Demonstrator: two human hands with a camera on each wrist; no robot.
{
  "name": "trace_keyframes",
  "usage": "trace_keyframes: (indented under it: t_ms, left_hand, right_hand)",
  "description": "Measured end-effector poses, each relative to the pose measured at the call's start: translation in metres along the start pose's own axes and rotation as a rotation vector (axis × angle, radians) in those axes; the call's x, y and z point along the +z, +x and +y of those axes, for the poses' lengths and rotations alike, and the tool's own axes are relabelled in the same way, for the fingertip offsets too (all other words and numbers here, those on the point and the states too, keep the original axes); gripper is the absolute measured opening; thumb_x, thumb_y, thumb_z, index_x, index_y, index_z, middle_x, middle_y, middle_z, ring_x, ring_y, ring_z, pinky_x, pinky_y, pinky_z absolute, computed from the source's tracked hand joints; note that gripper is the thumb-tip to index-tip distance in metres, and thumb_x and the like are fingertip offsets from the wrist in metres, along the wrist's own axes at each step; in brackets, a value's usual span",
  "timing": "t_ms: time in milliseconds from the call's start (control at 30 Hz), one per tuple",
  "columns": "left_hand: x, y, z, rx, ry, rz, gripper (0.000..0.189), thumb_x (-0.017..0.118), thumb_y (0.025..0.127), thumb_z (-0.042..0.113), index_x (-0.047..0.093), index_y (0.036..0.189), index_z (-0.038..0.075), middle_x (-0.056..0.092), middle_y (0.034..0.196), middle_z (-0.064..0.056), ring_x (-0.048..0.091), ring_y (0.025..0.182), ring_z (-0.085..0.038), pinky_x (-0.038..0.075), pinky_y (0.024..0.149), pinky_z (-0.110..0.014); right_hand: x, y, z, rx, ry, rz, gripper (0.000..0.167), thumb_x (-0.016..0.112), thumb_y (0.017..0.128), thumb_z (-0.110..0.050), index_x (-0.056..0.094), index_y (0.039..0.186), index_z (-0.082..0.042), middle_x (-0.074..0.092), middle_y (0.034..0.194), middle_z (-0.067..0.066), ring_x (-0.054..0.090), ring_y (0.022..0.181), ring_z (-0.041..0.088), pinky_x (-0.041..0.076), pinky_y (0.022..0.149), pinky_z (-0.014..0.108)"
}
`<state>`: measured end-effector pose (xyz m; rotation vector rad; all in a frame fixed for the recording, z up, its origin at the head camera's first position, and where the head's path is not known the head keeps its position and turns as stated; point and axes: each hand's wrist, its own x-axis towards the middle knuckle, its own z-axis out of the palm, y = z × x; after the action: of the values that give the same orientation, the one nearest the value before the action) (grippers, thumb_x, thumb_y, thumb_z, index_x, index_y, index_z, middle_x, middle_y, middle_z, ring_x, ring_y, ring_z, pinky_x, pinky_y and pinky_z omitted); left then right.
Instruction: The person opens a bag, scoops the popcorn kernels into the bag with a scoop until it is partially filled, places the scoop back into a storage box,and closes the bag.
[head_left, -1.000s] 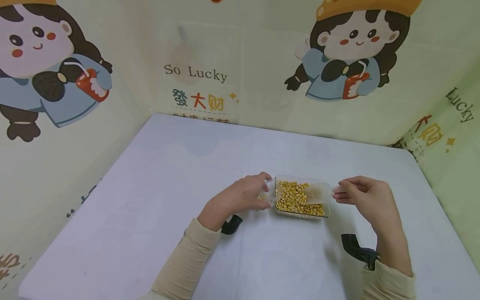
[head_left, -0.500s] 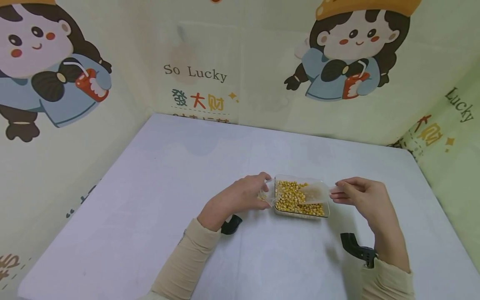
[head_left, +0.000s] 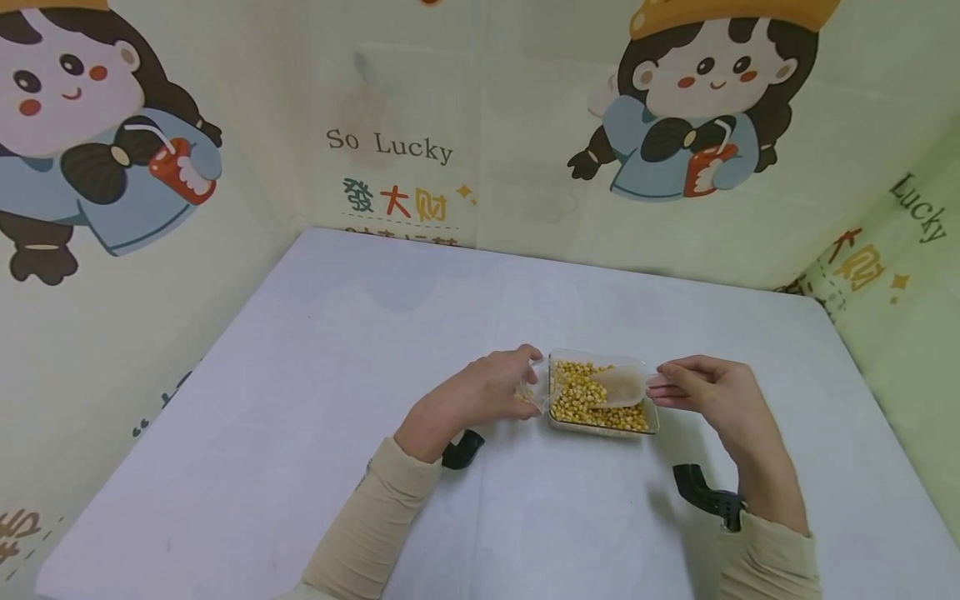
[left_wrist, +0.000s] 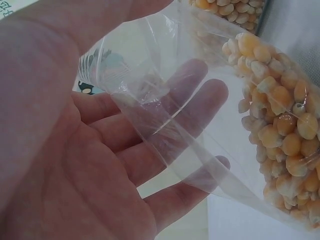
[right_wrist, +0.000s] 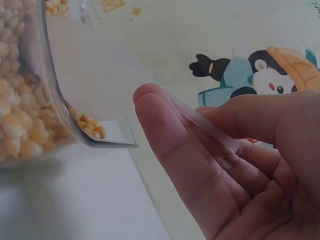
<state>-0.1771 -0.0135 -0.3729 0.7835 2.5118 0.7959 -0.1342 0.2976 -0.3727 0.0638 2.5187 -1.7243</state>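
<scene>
A clear rectangular container (head_left: 603, 432) full of yellow corn kernels (head_left: 577, 393) sits on the white table. At its left side my left hand (head_left: 487, 387) holds the mouth of a clear plastic bag (left_wrist: 227, 185), fingers spread behind the film. Corn kernels (left_wrist: 287, 130) fill the bag's far part. From the right, my right hand (head_left: 712, 392) pinches the handle of a translucent scoop (head_left: 622, 387) between thumb and fingers. The scoop's blade lies among the kernels, its front edge hidden by corn. In the right wrist view the scoop handle (right_wrist: 207, 125) crosses the fingers.
A white tabletop (head_left: 360, 350) surrounds the container. Cloth walls (head_left: 525, 125) with cartoon figures and lettering stand behind and at both sides. Black camera mounts (head_left: 708, 496) stick out from the wrists.
My right hand has moved left with the scoop, pushing its blade further into the corn. My left hand and the bag have stayed in place.
</scene>
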Motion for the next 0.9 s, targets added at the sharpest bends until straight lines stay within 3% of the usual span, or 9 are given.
trace_keyframes:
  t_ms: [900]
  left_hand:
    - [0.001, 0.002, 0.002, -0.005, 0.012, -0.018, 0.070, 0.077, 0.087, 0.026, 0.040, 0.145, 0.010, 0.068, 0.126, -0.001, 0.062, 0.114, -0.017, 0.050, 0.094, -0.031]
  right_hand:
    - [0.012, 0.008, 0.004, 0.007, 0.035, -0.034, 0.045, 0.058, 0.101, -0.025, 0.057, 0.121, 0.016, 0.076, 0.091, -0.001, 0.075, 0.086, 0.013, 0.059, 0.078, 0.027]
